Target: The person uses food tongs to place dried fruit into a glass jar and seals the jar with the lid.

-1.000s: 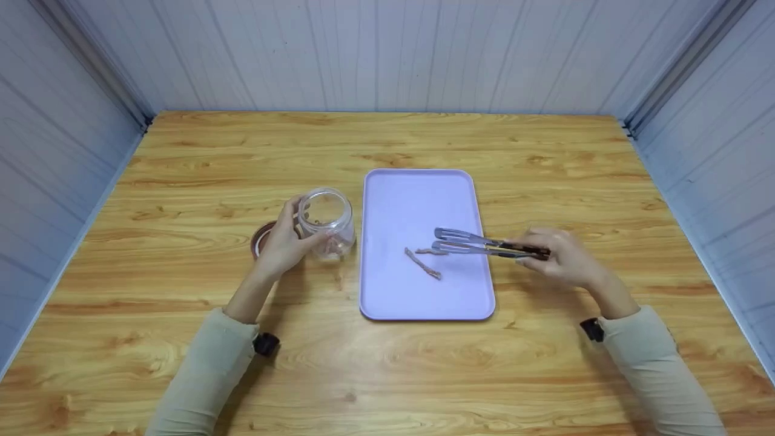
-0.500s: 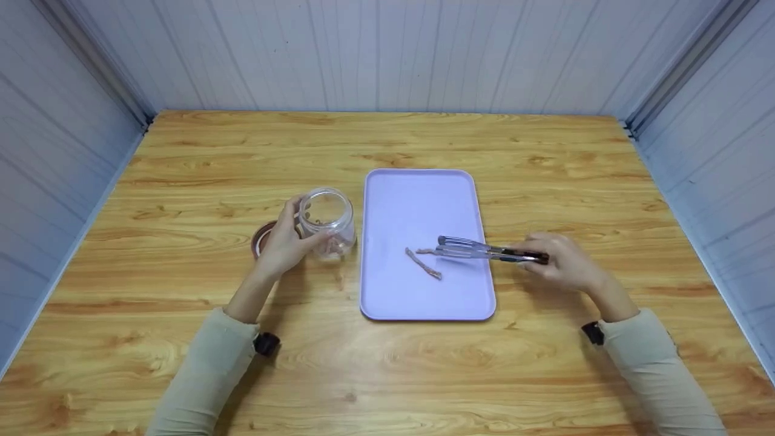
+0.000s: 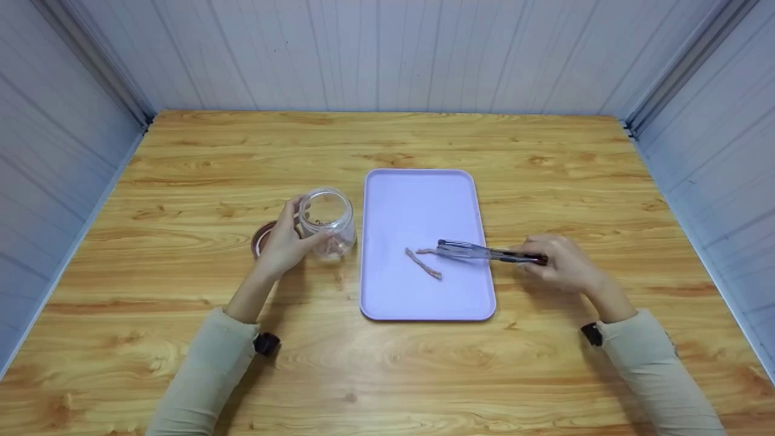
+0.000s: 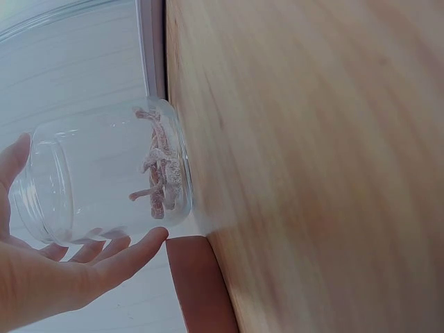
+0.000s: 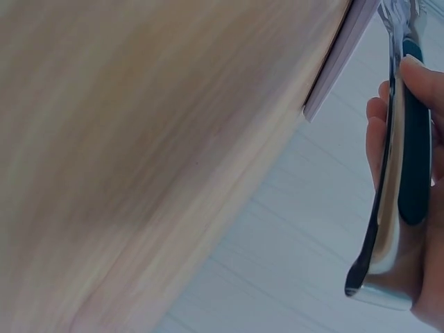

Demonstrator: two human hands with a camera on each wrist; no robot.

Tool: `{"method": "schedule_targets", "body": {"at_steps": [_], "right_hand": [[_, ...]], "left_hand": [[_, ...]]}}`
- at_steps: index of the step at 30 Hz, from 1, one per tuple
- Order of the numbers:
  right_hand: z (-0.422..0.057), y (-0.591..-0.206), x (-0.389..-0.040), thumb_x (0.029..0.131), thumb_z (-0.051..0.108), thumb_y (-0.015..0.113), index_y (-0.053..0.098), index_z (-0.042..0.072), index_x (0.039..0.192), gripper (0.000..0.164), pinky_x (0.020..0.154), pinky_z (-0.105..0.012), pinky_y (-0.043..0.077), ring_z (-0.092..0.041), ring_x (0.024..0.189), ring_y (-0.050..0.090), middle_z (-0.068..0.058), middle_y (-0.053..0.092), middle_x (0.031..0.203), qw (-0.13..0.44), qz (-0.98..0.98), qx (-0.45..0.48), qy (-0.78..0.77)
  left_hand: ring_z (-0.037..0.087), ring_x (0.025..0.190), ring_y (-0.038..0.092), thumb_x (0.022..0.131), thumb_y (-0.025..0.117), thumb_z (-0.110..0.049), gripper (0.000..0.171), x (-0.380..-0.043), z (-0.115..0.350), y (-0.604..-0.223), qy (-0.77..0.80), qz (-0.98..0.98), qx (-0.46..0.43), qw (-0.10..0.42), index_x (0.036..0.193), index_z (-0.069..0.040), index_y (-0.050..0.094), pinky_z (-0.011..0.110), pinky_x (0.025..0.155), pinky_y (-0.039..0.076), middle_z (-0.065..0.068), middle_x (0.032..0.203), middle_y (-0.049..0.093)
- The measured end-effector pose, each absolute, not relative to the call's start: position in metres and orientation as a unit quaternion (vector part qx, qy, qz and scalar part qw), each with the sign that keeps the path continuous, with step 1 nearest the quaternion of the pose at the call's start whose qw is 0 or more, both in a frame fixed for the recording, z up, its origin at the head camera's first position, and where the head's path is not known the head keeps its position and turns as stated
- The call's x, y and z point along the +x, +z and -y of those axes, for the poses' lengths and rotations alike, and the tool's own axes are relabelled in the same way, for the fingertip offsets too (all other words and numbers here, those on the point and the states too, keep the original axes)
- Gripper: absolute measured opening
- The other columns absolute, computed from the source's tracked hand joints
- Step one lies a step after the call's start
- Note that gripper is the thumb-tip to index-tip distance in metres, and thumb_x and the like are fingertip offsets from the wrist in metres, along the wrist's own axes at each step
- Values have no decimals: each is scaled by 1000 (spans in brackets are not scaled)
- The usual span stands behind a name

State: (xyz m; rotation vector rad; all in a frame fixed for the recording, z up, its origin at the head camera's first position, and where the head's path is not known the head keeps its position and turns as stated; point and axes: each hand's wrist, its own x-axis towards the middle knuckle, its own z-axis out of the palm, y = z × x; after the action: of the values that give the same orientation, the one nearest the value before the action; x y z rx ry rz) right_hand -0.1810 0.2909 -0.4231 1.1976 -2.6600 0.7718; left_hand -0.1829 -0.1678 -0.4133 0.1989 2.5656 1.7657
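Open passage above the far half of tray (image 3: 421, 200), jar (image 3: 343, 232) close by its left edge, tongs (image 3: 469, 251) across its right

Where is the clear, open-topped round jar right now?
In the head view, left of centre: the left hand holds the jar just left of the lilac rectangular tray, with the round reddish-brown lid on its other side.
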Motion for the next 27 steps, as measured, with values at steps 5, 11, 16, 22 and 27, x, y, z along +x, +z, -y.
{"method": "schedule_targets", "body": {"at_steps": [5, 11, 16, 22, 27], "right_hand": [[-291, -425, -180, 67, -3, 71, 68, 6, 98, 32, 46, -22, 33, -6, 55, 40, 9, 53, 71, 63, 878, 394, 264], [-291, -427, -180, 69, -3, 70, 68, 7, 96, 29, 46, -21, 33, -5, 55, 40, 10, 54, 71, 64, 873, 398, 275], [-292, -428, -180, 69, -5, 70, 68, 6, 96, 29, 46, -20, 33, -5, 55, 40, 9, 54, 71, 66, 865, 402, 293], [-293, -426, -180, 69, -9, 68, 67, 3, 96, 30, 46, -18, 33, -6, 55, 41, 6, 55, 70, 61, 854, 403, 322], [-293, -423, -179, 69, -9, 67, 67, 2, 94, 27, 49, -19, 36, -7, 57, 44, 3, 58, 73, 70, 851, 401, 332]], "left_hand": [[33, 117, 36, 72, 73, -31, 84, -183, 168, -413, 563, -824, 61, 12, 134, -4, 23, 37, 91, 36, 18, 133, 30], [33, 118, 34, 73, 72, -31, 83, -182, 168, -412, 554, -831, 57, 12, 135, -5, 23, 38, 93, 34, 17, 133, 31], [32, 117, 36, 73, 72, -29, 81, -183, 168, -412, 552, -831, 57, 12, 134, -5, 24, 38, 94, 33, 19, 132, 32], [33, 115, 38, 75, 72, -21, 78, -181, 168, -409, 563, -824, 55, 25, 134, -4, 23, 38, 90, 36, 20, 132, 31], [37, 117, 34, 77, 69, -12, 75, -171, 162, -390, 561, -826, 56, 26, 133, 2, 22, 41, 94, 32, 23, 131, 31]]}}
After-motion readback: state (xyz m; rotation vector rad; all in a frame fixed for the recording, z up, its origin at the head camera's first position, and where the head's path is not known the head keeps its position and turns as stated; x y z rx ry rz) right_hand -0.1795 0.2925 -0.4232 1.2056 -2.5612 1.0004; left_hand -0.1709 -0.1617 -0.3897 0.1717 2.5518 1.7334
